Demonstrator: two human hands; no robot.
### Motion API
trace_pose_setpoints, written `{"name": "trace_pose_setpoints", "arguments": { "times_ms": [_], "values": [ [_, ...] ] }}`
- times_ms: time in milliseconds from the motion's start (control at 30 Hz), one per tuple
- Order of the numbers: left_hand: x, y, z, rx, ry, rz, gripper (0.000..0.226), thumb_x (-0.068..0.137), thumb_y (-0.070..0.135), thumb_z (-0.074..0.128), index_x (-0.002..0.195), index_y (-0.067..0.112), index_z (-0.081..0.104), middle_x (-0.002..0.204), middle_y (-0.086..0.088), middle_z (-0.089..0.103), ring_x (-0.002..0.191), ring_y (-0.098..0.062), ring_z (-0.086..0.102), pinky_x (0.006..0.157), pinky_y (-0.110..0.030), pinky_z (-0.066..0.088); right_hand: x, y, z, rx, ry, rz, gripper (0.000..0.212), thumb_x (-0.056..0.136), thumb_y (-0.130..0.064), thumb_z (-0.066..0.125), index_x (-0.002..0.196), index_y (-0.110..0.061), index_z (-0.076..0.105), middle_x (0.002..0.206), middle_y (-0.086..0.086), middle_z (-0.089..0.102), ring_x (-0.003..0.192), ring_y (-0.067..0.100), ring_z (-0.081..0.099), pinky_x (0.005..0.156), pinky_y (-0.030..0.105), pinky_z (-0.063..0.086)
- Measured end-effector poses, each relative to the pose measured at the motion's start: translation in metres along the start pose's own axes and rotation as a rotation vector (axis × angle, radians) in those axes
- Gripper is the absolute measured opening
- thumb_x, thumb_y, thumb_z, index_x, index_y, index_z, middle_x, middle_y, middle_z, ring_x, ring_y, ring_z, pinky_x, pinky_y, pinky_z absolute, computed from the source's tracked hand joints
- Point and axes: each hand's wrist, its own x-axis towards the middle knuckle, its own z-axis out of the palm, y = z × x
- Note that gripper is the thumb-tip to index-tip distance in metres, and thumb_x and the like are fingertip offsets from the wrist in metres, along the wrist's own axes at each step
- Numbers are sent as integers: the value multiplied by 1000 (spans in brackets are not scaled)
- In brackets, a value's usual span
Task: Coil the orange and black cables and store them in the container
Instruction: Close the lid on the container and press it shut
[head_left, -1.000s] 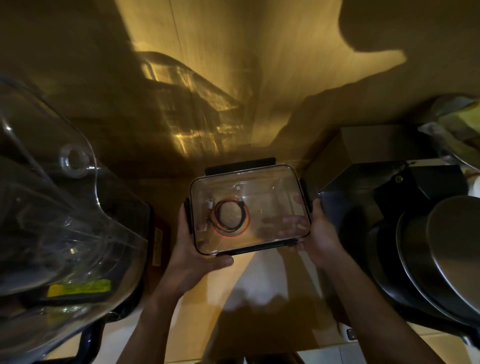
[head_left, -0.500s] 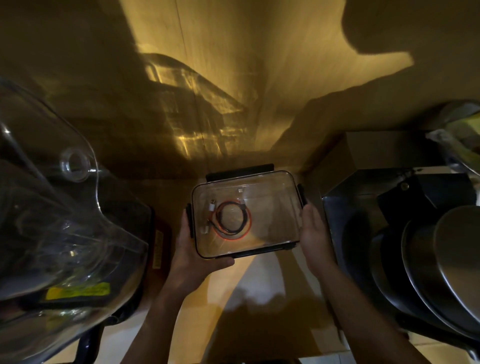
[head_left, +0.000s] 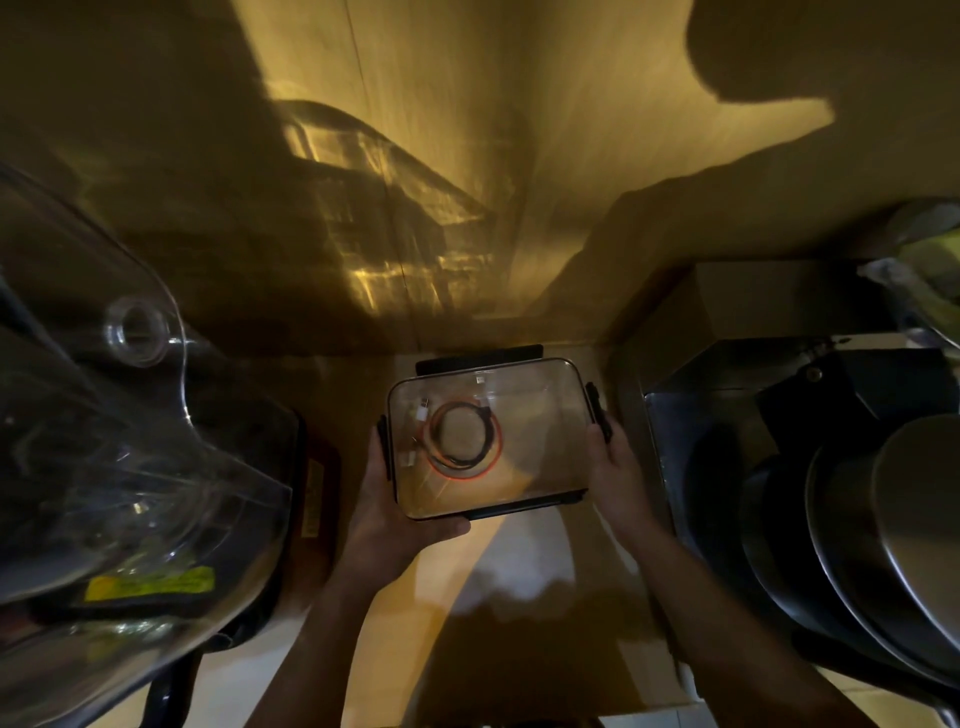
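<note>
A clear rectangular container with black latches and its lid on sits in the middle of a dim shelf space. Inside it lie the orange cable and the black cable, both coiled into rings with white plugs beside them. My left hand grips the container's near left corner, thumb curled over the front edge. My right hand holds the right side at the black side latch.
A large clear plastic jug with a yellow label fills the left. Stacked dark pans and steel bowls crowd the right, behind a cardboard box. A wooden back wall rises just beyond the container.
The container has moved away from me toward the back wall. My right hand slid from beneath the container to its right side.
</note>
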Motion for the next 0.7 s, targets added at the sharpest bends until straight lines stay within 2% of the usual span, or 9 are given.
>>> {"name": "trace_pose_setpoints", "arguments": {
  "times_ms": [100,167,267,300,367,433,533,600,700],
  "values": [
    [1,-5,-1,-11,-2,-12,135,51,-4,93,154,21,10,141,12,51,128,-1,49,89,-13,48,-1,1,0,15,-9,11,35,104,-33,32,138,-26,40,103,-10,51,90,2,50,68,19,39],
    [2,-7,-1,-18,-2,-14,136,51,-4,93,155,20,7,146,5,47,129,1,47,88,-12,47,-1,3,0,23,-15,33,35,104,-32,32,138,-24,40,103,-8,50,85,-5,46,65,18,37],
    [0,-12,-2,-15,11,-27,140,51,-1,94,155,22,2,152,2,38,129,11,41,88,-6,44,2,9,2,11,-22,60,36,104,-32,32,136,-20,43,105,-2,53,84,-4,47,64,18,37],
    [0,-14,-2,-4,11,-32,141,51,1,94,155,23,2,152,2,37,130,10,40,88,-6,44,4,11,3,5,-19,62,36,104,-33,32,136,-19,43,107,0,54,84,-3,47,64,18,37],
    [1,-18,-3,17,13,-42,143,51,7,96,155,27,1,153,3,38,135,1,40,91,-11,45,7,14,3,-4,-16,64,37,104,-33,32,137,-18,43,110,3,55,83,-2,47,65,18,37],
    [3,-19,-5,36,20,-49,144,50,12,97,155,28,0,154,6,37,137,0,38,98,-18,46,10,14,3,-15,-26,70,36,104,-34,31,135,-19,43,106,0,53,82,-1,47,65,19,37],
    [9,-19,-7,68,3,-43,144,49,17,99,155,26,2,151,5,42,138,-8,41,108,-41,44,16,17,2,-20,-21,94,32,104,-36,32,128,-21,48,106,3,57,90,12,55,72,29,42],
    [12,-20,-7,90,3,-44,143,49,17,99,155,27,4,149,5,45,137,-10,42,108,-46,43,20,22,2,-38,-30,110,28,103,-38,33,121,-25,49,111,6,60,102,21,59,82,36,45],
    [13,-20,-7,104,12,-36,143,48,21,100,155,30,6,152,3,41,139,-13,41,108,-51,42,21,26,0,-74,-43,128,29,103,-39,33,120,-24,51,112,5,62,107,23,59,87,39,47]
  ]
}}
